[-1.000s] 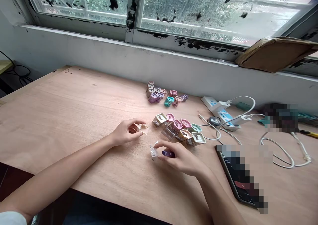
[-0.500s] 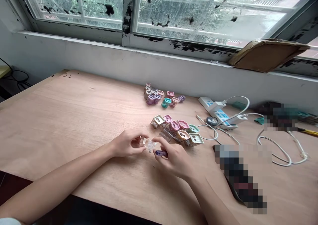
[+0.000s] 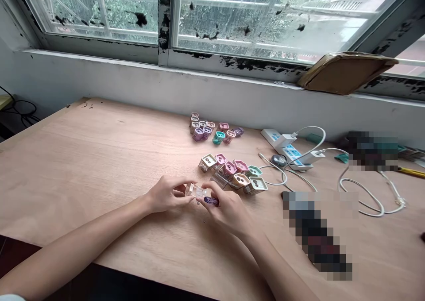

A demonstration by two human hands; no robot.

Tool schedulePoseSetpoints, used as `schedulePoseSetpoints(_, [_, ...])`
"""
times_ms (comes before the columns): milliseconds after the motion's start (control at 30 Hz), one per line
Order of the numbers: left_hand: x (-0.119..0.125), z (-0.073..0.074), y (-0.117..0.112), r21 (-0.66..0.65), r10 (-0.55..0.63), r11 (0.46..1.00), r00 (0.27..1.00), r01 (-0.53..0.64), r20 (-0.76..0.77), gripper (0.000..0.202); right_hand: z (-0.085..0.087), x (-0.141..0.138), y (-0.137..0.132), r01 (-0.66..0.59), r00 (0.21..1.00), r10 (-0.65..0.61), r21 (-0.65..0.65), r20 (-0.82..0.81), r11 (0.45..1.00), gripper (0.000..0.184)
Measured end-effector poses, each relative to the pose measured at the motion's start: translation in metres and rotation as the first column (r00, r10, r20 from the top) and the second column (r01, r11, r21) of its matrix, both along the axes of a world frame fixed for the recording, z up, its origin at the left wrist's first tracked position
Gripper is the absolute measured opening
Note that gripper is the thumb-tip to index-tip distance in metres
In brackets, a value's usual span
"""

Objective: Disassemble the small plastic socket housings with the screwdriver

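My left hand (image 3: pixel 168 192) is closed on one end of a small pencil sharpener (image 3: pixel 191 189) with a pale orange top and a clear plastic body. At its other end, the thumb and forefinger of my right hand (image 3: pixel 227 206) touch the clear plastic. A short dark purple handle (image 3: pixel 211 201) is tucked in the same right hand; its far end is hidden by the fingers. Just beyond both hands lies a group of two-hole pencil sharpeners (image 3: pixel 229 168) in white, pink, green and orange. A clear plastic case (image 3: pixel 219 179) lies among them.
Smaller sharpeners (image 3: pixel 198 134) stand in a cluster near the wall. To the right are a power strip (image 3: pixel 288 149), white cables (image 3: pixel 361 197) and a blurred dark object (image 3: pixel 315 237). Cardboard (image 3: pixel 348 73) leans on the window sill. The wooden table's front edge (image 3: pixel 149 279) runs below my forearms.
My right thumb and forefinger have closed in on the clear end of the sharpener, and the purple handle has shifted slightly with them. The camera view has turned a little right.
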State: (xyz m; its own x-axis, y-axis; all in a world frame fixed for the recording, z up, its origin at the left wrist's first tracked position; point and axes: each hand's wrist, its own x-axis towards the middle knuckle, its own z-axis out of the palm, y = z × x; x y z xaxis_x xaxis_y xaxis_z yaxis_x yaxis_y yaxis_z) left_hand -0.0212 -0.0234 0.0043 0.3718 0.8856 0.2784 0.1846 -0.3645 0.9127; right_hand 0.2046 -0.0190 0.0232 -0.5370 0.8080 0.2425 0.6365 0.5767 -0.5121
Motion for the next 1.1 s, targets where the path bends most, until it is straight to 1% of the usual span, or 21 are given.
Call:
schedulePoseSetpoints(100, [0.0004, 0.0001, -0.0014, -0.046, 0.024, 0.999, 1.0, -0.023, 0.006, 0.038, -0.0015, -0.0002, 0.0006, 0.002, 1.0, -0.001, 0.006, -0.026, 1.0, 0.022])
schedulePoseSetpoints(200, [0.0007, 0.0006, -0.0024, -0.065, 0.026, 0.998, 1.0, -0.026, 0.0, 0.039, -0.0025, -0.0011, 0.001, 0.0, 0.998, 0.001, 0.023, -0.055, 1.0, 0.032])
schedulePoseSetpoints(300, [0.0009, 0.0014, -0.002, -0.064, 0.029, 0.998, 1.0, -0.028, 0.003, 0.039, -0.0029, -0.0019, 0.0013, 0.028, 0.996, -0.02, 0.094, -0.085, 0.995, 0.046])
schedulePoseSetpoints(367, [0.001, 0.002, -0.0009, -0.033, 0.035, 0.999, 0.999, -0.035, 0.005, 0.039, -0.0021, -0.0017, 0.0016, 0.037, 0.995, -0.021, 0.156, -0.1, 0.987, 0.051])
schedulePoseSetpoints(433, [0.0009, 0.0026, 0.0005, 0.039, 0.057, 0.998, 0.998, -0.057, 0.001, 0.037, -0.0005, -0.0012, 0.0022, 0.027, 0.992, -0.001, 0.211, -0.123, 0.977, 0.05])
schedulePoseSetpoints(533, [0.0002, 0.0035, 0.0022, 0.167, 0.092, 0.982, 0.996, -0.09, -0.003, 0.034, 0.0017, -0.0009, 0.0033, 0.008, 0.981, 0.046, 0.277, -0.188, 0.961, 0.042])
schedulePoseSetpoints(600, [-0.0005, 0.0038, 0.0025, 0.214, 0.098, 0.972, 0.995, -0.095, -0.005, 0.034, 0.0022, -0.0017, 0.0037, 0.001, 0.973, 0.068, 0.301, -0.22, 0.953, 0.039])
schedulePoseSetpoints(733, [-0.0008, 0.0017, 0.0003, 0.252, 0.11, 0.962, 0.994, -0.101, -0.023, 0.032, 0.0003, -0.0045, 0.0026, -0.016, 0.967, 0.088, 0.29, -0.239, 0.957, 0.039])
schedulePoseSetpoints(900, [0.0006, -0.0017, -0.0022, 0.218, 0.079, 0.973, 0.997, -0.076, -0.006, 0.031, -0.0027, -0.0054, 0.0014, -0.033, 0.968, 0.099, 0.277, -0.229, 0.96, 0.038])
schedulePoseSetpoints(1033, [0.0002, 0.0019, -0.0004, 0.301, 0.111, 0.949, 0.993, -0.094, -0.042, 0.03, -0.0026, -0.0046, 0.0028, -0.024, 0.97, 0.093, 0.292, -0.223, 0.956, 0.04])
schedulePoseSetpoints(1100, [-0.0006, 0.0041, 0.0006, 0.31, 0.121, 0.945, 0.992, -0.107, -0.026, 0.031, -0.0021, -0.0041, 0.0037, -0.028, 0.969, 0.097, 0.29, -0.227, 0.957, 0.04])
